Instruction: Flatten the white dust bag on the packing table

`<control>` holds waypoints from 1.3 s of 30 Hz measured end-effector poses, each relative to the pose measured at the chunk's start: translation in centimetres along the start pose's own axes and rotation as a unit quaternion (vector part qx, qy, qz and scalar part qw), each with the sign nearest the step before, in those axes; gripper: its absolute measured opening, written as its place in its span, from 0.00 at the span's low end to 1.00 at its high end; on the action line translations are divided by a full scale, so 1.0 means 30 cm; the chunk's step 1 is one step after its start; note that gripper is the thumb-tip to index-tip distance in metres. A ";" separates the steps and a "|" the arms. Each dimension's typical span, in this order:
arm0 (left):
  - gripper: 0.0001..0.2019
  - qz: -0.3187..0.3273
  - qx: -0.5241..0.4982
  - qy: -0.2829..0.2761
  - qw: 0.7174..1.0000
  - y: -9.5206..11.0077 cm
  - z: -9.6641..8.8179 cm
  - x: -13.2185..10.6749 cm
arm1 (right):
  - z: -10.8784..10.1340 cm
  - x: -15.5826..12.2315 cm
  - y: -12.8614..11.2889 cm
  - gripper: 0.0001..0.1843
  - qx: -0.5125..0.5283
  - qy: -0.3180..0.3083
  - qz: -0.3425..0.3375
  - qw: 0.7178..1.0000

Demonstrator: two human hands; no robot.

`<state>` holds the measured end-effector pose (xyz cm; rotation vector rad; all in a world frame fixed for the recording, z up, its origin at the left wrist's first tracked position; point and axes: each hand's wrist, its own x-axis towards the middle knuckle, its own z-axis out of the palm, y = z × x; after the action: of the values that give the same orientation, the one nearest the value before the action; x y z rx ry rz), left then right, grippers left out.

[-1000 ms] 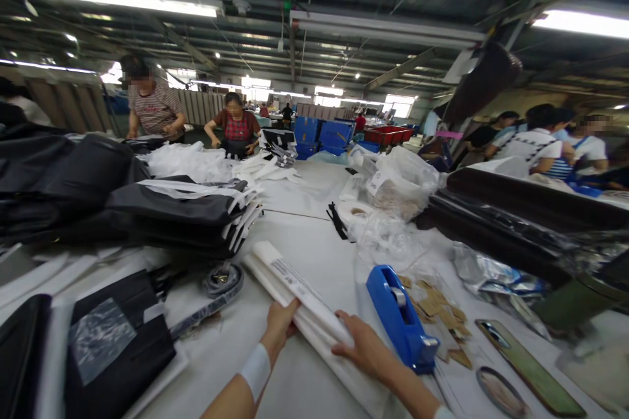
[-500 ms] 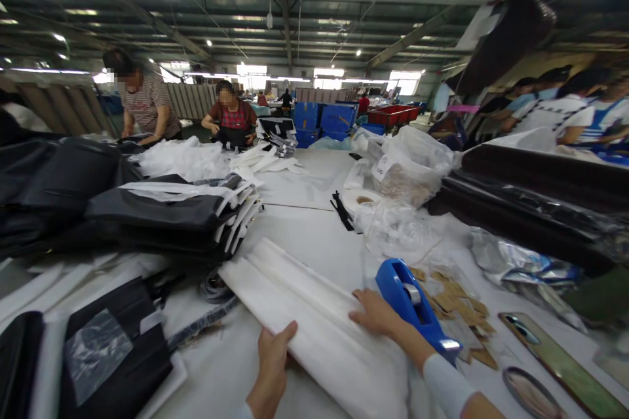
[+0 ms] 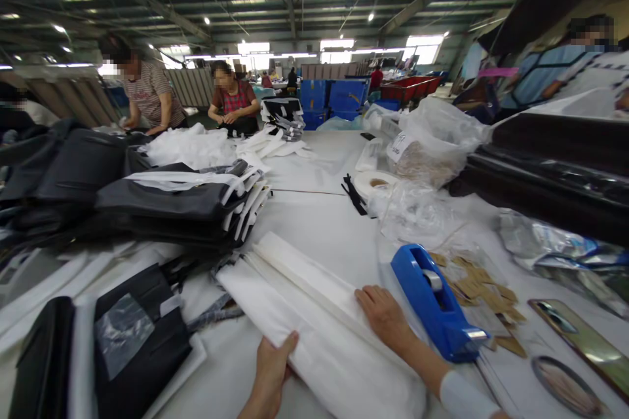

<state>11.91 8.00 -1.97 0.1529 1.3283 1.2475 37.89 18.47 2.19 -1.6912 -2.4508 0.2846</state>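
Observation:
A long, folded white cloth-like bundle lies slantwise across the table before me, with loose layered folds along its top. My left hand grips its near left edge, thumb on top and the other fingers underneath, partly hidden. On its right edge rests my right hand, its fingers together and curled onto the material. Just right of that hand stands a blue tape dispenser, apart from it.
Black bags are stacked at the left, above a black folded bag. On the right are brown paper tags, a phone, a tape roll and clear plastic bags. Co-workers sit or stand beyond.
The view has tilted down and shifted slightly left, so table things appear farther right. Both hands stay on the white bundle; my right hand's fingers look more drawn together at its edge.

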 end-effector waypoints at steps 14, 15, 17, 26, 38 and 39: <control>0.21 0.011 0.102 -0.078 0.992 0.041 -0.052 -0.016 | 0.092 -0.093 -0.225 0.27 -0.006 0.044 0.013 0.999; 0.18 0.015 0.156 -0.072 0.985 0.063 -0.071 -0.019 | 0.104 -0.091 -0.210 0.26 0.001 0.053 0.008 0.999; 0.15 0.043 0.233 -0.037 0.971 0.125 -0.104 -0.026 | 0.122 -0.088 -0.187 0.27 0.014 0.070 0.007 0.997; 0.30 0.411 0.680 -0.190 0.576 0.415 0.000 0.022 | 0.193 -0.090 -0.150 0.27 0.004 0.163 -0.020 0.986; 0.29 0.445 0.789 -0.222 0.360 0.510 -0.075 0.107 | 0.190 -0.084 -0.155 0.27 -0.014 0.195 -0.021 0.980; 0.28 0.442 0.787 -0.243 0.356 0.510 -0.096 0.101 | 0.189 -0.083 -0.156 0.27 -0.013 0.190 -0.017 0.981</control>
<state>0.02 14.90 5.94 2.6821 1.3633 -0.0222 33.23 14.13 -2.25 -1.5414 -2.2044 -0.0720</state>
